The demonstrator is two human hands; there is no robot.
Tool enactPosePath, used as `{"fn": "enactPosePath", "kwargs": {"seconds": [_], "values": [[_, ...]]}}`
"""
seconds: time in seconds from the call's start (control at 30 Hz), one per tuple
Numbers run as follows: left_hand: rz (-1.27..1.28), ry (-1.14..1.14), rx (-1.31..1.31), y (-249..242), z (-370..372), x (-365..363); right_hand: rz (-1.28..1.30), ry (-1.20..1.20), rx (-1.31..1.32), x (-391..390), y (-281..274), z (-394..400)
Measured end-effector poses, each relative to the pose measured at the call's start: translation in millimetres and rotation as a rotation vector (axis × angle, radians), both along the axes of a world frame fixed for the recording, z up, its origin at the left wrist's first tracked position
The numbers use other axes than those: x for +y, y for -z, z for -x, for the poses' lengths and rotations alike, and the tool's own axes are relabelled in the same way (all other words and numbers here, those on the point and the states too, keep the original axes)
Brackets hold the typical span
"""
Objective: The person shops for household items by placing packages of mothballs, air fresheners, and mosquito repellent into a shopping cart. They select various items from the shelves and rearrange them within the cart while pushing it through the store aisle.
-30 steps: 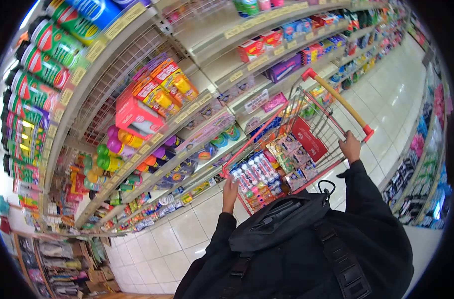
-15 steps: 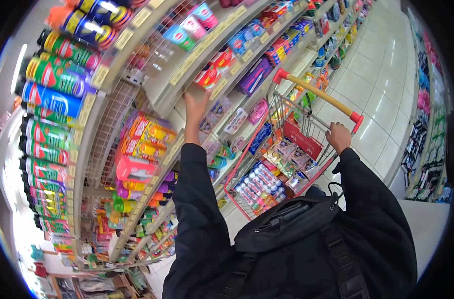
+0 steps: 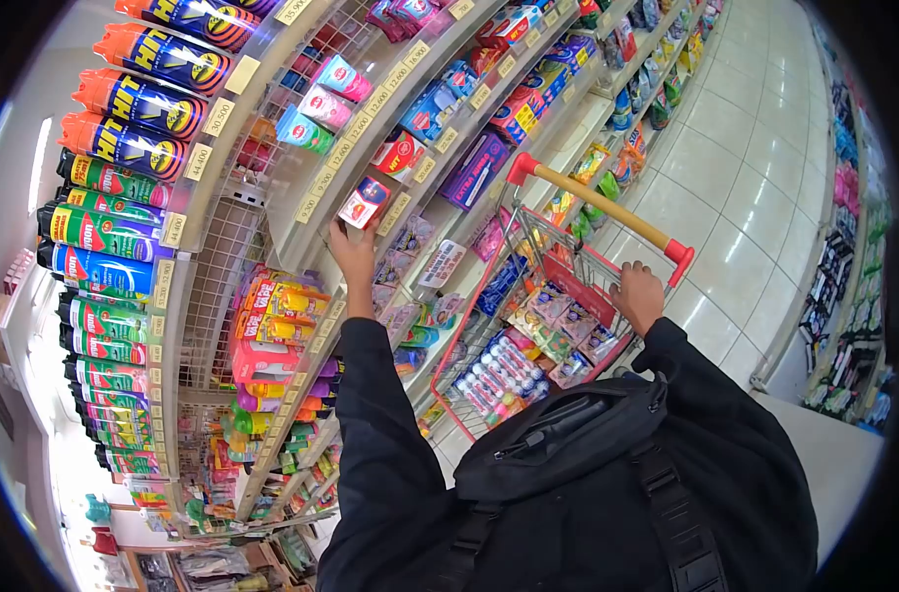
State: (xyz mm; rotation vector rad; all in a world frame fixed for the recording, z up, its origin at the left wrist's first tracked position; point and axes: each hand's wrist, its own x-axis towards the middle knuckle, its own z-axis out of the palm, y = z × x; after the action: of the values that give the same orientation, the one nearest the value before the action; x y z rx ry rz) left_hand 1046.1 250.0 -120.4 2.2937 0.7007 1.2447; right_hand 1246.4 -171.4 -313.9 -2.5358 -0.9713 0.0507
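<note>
My left hand reaches to the shelf on the left, its fingers closed at the lower end of a small red, white and dark blue box. Just beyond that box lies a red and white HIT box. My right hand is curled over the top rim of a shopping cart, beside its yellow handle. Several packets and a pack of white-capped tubes or bottles lie inside the cart.
HIT spray cans and green cans line the shelves at left. A purple box sits farther along. Tiled floor runs down the aisle, with another stocked shelf at right. A black bag hangs at my chest.
The view has shifted, bringing the shelf lower and the cart leftward. The small box now shows clearly at my left fingertips, tilted toward me. My right hand stays on the cart.
</note>
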Motion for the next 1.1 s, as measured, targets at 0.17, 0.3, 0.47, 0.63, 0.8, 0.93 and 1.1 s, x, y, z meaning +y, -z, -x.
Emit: {"fn": "enactPosePath", "kwargs": {"seconds": [0.17, 0.3, 0.47, 0.63, 0.8, 0.93, 1.1], "values": [[-0.256, -0.235, -0.021, 17, 18, -32, 0.0, -0.022, 0.053, -2, 0, -2], [-0.205, -0.21, -0.077, 3, 18, -98, 0.004, -0.056, 0.088, -2, 2, -5], [0.113, -0.109, -0.516, 23, 13, -170, 0.028, -0.059, 0.053, -4, -2, -5], [1.008, -0.026, -0.723, 50, 21, -224, 0.021, -0.08, 0.071, -1, 2, -7], [0.927, -0.004, -0.65, 71, 18, -241, 0.058, -0.113, 0.082, -1, 2, -9], [1.012, 0.006, -0.682, 73, 26, -235, 0.067, -0.148, 0.095, 0, 1, -11], [0.951, -0.115, -0.274, 138, 50, -197, 0.062, -0.181, 0.101, -1, 9, -16]]}}
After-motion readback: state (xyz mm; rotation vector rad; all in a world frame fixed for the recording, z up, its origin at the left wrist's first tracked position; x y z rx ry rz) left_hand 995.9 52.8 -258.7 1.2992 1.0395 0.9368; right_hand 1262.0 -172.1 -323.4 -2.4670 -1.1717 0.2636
